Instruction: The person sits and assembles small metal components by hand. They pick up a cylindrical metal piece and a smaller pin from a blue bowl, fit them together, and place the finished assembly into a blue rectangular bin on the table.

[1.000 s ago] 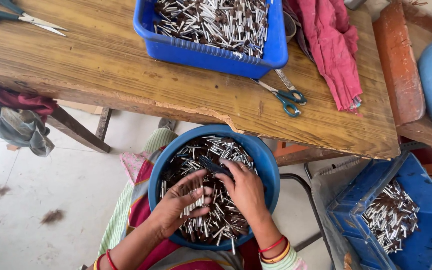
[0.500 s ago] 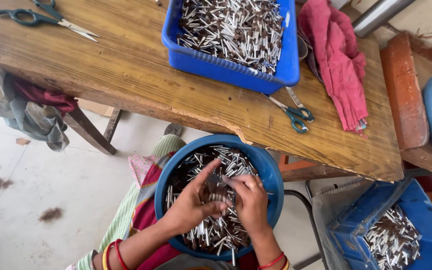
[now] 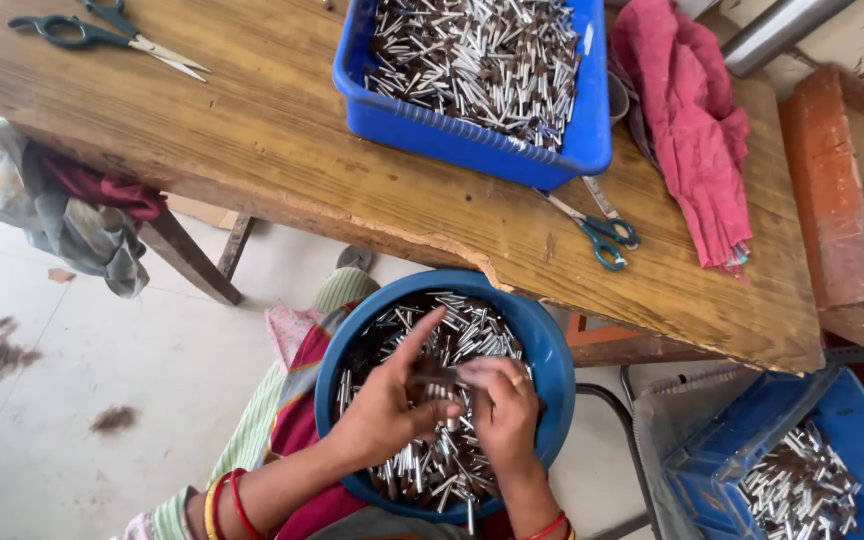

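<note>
Both hands are meeting over the round blue basin [image 3: 552, 350] of small metal tubes [image 3: 422, 470] at six o'clock, below the worn wooden bench [image 3: 252, 150], the left hand [image 3: 387, 410] and right hand [image 3: 502, 410] each keeping a narrow grip on one dark tube [image 3: 434, 377] above the pale tiled floor [image 3: 72, 400].

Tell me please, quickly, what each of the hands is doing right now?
Left hand: closed on a small dark piece over the round blue bowl, index finger out.
Right hand: pinching the same piece.
</note>
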